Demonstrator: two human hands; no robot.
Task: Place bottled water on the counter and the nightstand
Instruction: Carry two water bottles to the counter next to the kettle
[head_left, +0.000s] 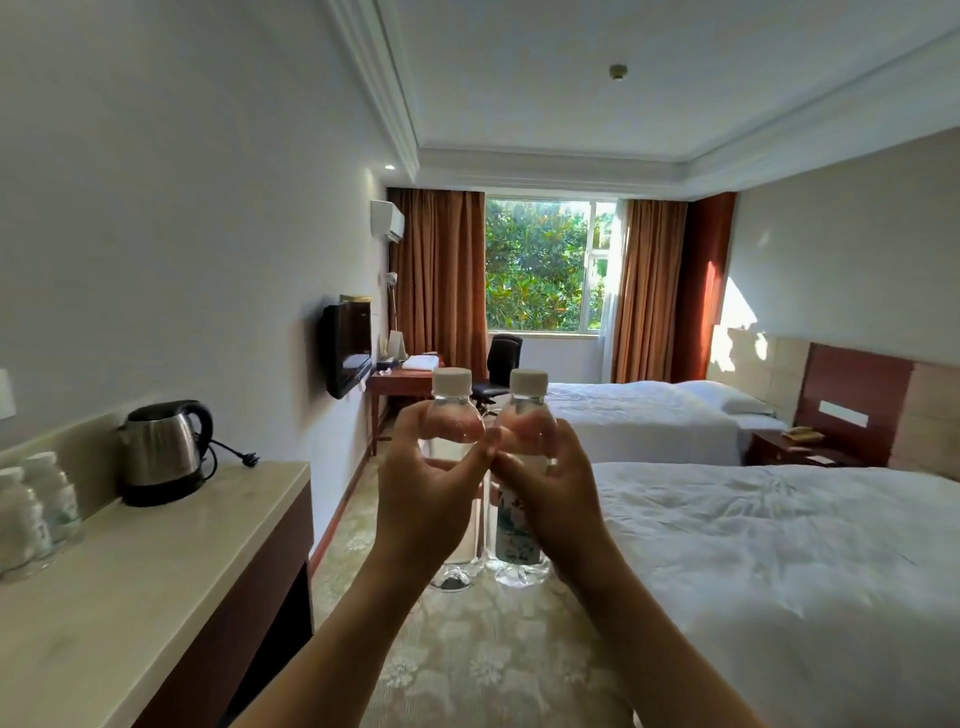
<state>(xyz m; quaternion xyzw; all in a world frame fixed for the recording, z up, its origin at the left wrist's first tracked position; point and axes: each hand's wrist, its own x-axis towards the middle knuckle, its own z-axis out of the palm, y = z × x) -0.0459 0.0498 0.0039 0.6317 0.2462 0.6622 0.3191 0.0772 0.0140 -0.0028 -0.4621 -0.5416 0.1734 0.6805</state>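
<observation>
The left hand grips one water bottle and the right hand grips a second bottle, fingers curled round each body just below the neck. Both bottles stand upright, side by side and nearly touching, held up in mid-air over the carpet, their white caps above the fingers. The counter lies to the left, below the bottles, with a kettle and two more bottles on it. The nightstand sits well beyond, between the two beds.
</observation>
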